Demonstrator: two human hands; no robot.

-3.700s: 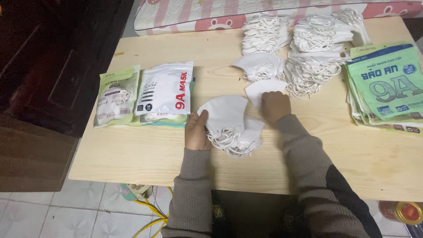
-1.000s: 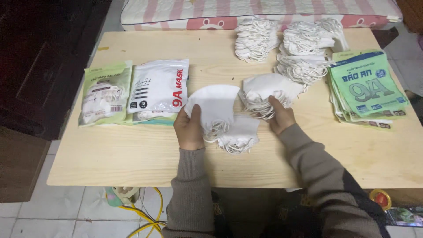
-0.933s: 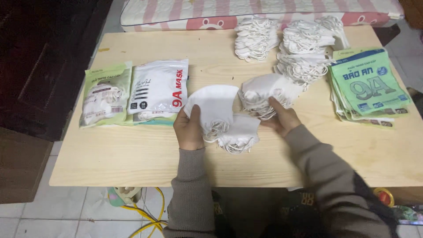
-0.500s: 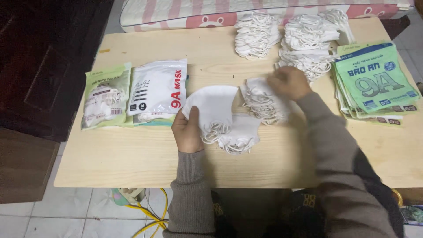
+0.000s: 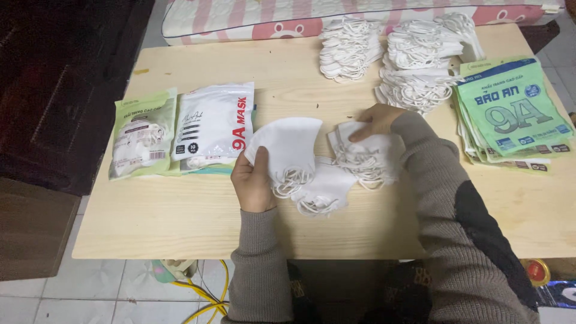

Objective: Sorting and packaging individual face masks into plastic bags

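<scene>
Two filled packets (image 5: 183, 129) already lie at the left of the bench (image 5: 180, 222). The left hand (image 5: 252, 183) grips a small stack of white masks (image 5: 285, 147), and the right hand (image 5: 375, 120) rests fingers-down on a loose mask bundle (image 5: 366, 156). Farther right, mask heaps (image 5: 414, 66) and empty green pouches (image 5: 513, 114) wait (plenty left, I'd judge).
</scene>
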